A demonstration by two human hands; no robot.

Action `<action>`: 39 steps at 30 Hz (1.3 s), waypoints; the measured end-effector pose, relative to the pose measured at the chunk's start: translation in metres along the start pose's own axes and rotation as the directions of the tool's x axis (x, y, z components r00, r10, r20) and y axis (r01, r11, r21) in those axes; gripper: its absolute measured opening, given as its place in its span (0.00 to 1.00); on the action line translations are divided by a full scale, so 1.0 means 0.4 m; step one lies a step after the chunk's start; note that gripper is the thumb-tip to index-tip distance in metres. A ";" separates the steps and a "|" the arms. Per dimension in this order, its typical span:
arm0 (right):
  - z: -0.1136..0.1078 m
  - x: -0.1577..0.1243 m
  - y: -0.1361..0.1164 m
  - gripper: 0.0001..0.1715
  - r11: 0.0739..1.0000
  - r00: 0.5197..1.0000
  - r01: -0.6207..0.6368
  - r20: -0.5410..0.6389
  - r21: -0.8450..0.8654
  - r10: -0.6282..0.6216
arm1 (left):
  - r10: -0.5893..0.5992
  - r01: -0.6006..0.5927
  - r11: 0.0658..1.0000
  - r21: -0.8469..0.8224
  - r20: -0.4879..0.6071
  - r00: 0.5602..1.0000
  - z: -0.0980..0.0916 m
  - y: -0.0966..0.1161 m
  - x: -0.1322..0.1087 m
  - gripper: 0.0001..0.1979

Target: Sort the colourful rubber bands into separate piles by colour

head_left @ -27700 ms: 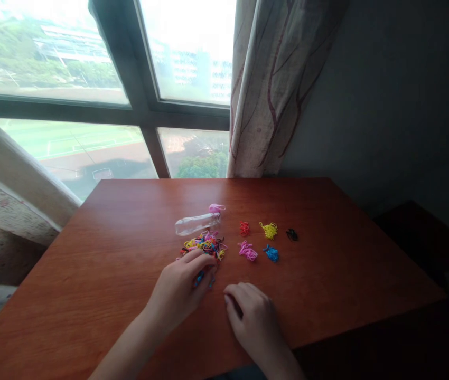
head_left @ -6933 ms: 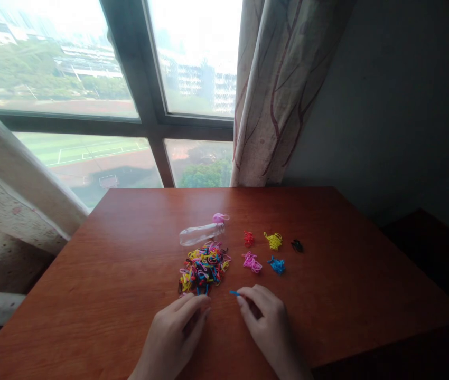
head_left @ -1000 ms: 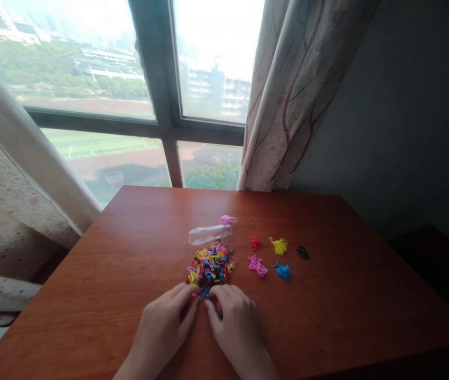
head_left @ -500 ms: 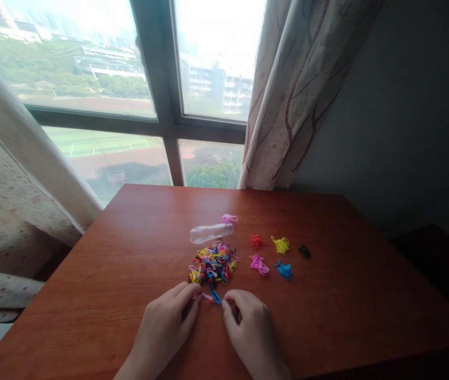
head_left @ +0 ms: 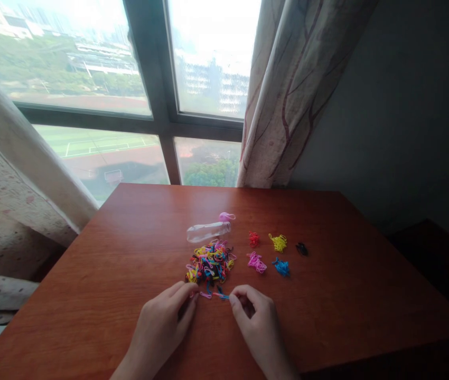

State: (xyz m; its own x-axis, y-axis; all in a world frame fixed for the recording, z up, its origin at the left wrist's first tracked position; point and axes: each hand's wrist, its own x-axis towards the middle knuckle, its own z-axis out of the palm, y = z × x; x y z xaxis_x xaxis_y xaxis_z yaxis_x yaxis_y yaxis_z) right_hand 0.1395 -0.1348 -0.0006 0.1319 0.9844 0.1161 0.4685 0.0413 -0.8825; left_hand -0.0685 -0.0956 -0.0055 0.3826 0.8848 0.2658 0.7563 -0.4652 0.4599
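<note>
A mixed heap of small coloured rubber bands [head_left: 212, 261] lies on the table in front of my hands. My right hand [head_left: 255, 311] pinches the end of a blue rubber band [head_left: 224, 297], and a pink-red one lies against it. At the heap's near left edge, my left hand [head_left: 169, 309] has thumb and forefinger closed on a pink rubber band [head_left: 192, 295], mostly hidden by the fingers. Between the hands lies a loose pink band [head_left: 205, 295]. To the right sit sorted clumps: red [head_left: 253, 239], yellow [head_left: 278, 243], pink [head_left: 256, 262], blue [head_left: 281, 267] and black [head_left: 301, 248].
Behind the heap a clear plastic bottle [head_left: 208, 231] lies on its side, with a pink looped cap [head_left: 226, 217] beyond its neck. The brown wooden table [head_left: 347, 295] reaches to a window [head_left: 204, 158] with curtains [head_left: 283, 95] on both sides.
My right hand has moved slightly right, drawing the blue band away from the heap. A pink band now lies apart between the hands. My left hand stays nearly in place.
</note>
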 end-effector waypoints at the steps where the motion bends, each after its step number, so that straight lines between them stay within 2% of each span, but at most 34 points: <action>1: 0.000 0.000 0.000 0.13 1.000 1.000 0.000 0.004 0.003 0.000 | 0.000 0.000 1.000 0.002 -0.001 1.000 0.001 -0.001 0.000 0.09; 9: 0.007 0.001 -0.002 0.11 1.000 0.998 0.018 0.054 -0.011 -0.017 | 0.022 -0.022 0.999 -0.037 0.001 1.000 -0.002 0.000 -0.004 0.09; 17: 0.019 -0.002 -0.011 0.11 0.995 0.995 0.014 0.093 0.101 -0.024 | 0.152 -0.150 0.986 -0.069 0.036 0.988 0.002 0.010 -0.011 0.11; 21: 0.022 -0.004 -0.006 0.11 0.995 0.994 0.024 0.104 0.101 -0.034 | 0.187 -0.183 0.981 -0.069 0.054 0.981 -0.001 0.013 -0.006 0.12; 26: 0.009 -0.006 0.002 0.13 0.997 0.997 0.030 0.070 0.071 -0.035 | 0.138 -0.135 0.989 -0.065 0.048 0.989 -0.002 0.011 -0.004 0.11; 29: -0.023 -0.005 0.020 0.15 0.999 1.000 0.012 0.014 0.044 -0.013 | 0.117 -0.114 0.992 -0.057 0.047 0.992 0.001 0.006 -0.005 0.10; 33: -0.104 0.008 0.073 0.18 0.997 0.988 -0.080 -0.133 0.019 0.082 | 0.119 -0.118 0.993 -0.024 0.053 0.991 0.006 0.000 -0.005 0.09; 39: -0.224 0.045 0.155 0.25 0.976 0.905 -0.203 -0.395 -0.075 0.158 | 0.123 -0.122 0.992 -0.028 0.049 0.991 0.003 0.003 0.000 0.10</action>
State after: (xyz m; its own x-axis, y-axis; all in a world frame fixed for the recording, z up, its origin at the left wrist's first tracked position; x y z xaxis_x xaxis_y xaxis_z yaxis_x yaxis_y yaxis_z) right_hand 0.2494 -0.1298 -0.0124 0.5383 0.8300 0.1460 0.4963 -0.1721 -0.8509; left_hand -0.0671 -0.0960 -0.0061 0.4981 0.8211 0.2788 0.6890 -0.5700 0.4477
